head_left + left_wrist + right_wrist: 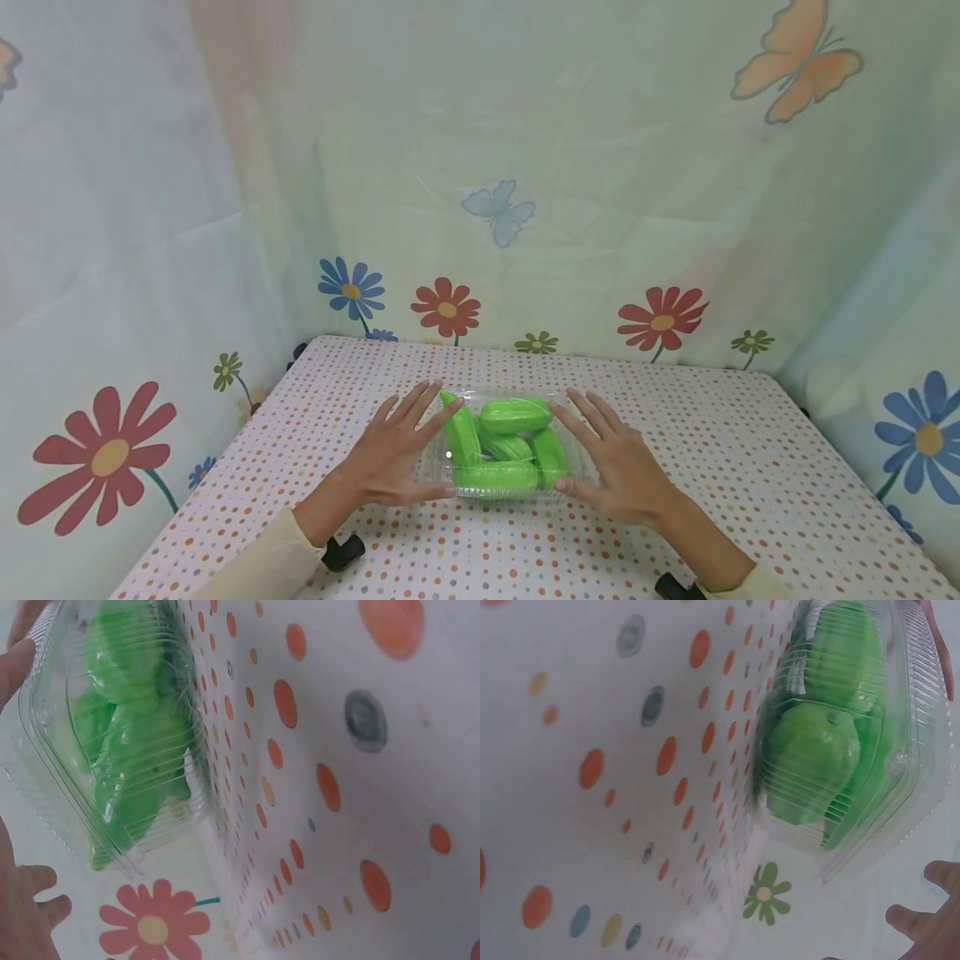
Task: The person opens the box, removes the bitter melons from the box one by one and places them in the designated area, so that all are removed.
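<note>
Both hands lie spread at the box's sides, holding nothing: the left hand point(396, 458) at its left end, the right hand point(628, 473) at its right, thumbs toward the near edge, other fingers reaching toward the far one. Two black mounts point(343, 553), one under each wrist. The dotted tabletop point(480, 546) bears one clear plastic box point(510, 495), set between the hands; its lid point(930, 765) seems down, though I can't tell whether it's latched. Inside, five green vegetables point(516, 415) can be counted. I'd judge this as steadying or pressing the lid; the next move probably calls for even pressure both sides. Behind, a backdrop point(570, 167) with flowers and butterflies
</note>
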Action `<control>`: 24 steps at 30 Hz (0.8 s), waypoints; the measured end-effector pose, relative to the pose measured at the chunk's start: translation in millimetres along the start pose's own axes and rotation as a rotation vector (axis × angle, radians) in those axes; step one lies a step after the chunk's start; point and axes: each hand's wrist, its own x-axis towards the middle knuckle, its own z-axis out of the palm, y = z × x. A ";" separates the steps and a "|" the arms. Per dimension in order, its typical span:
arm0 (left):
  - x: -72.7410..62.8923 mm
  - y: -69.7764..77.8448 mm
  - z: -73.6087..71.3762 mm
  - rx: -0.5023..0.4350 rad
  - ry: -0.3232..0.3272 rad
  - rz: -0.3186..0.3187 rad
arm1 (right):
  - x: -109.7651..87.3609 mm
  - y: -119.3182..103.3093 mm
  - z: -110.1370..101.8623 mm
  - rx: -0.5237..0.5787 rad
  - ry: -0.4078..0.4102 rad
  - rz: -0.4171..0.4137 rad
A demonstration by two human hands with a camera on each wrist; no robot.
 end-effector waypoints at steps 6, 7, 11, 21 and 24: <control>-3.1 -4.1 4.9 -0.106 -0.067 -0.059 | -1.7 3.1 4.1 0.125 -0.020 0.062; -3.2 -4.7 5.1 -0.138 -0.072 -0.070 | -2.0 3.6 4.4 0.152 -0.029 0.078; -3.8 -7.0 4.8 -0.282 -0.104 -0.128 | -3.9 4.8 6.0 0.255 -0.068 0.137; -5.3 -9.6 4.6 -0.638 -0.179 -0.274 | -8.3 4.2 10.7 0.531 -0.140 0.237; -6.4 -9.6 5.6 -0.704 -0.175 -0.291 | -10.0 2.4 10.2 0.675 -0.178 0.281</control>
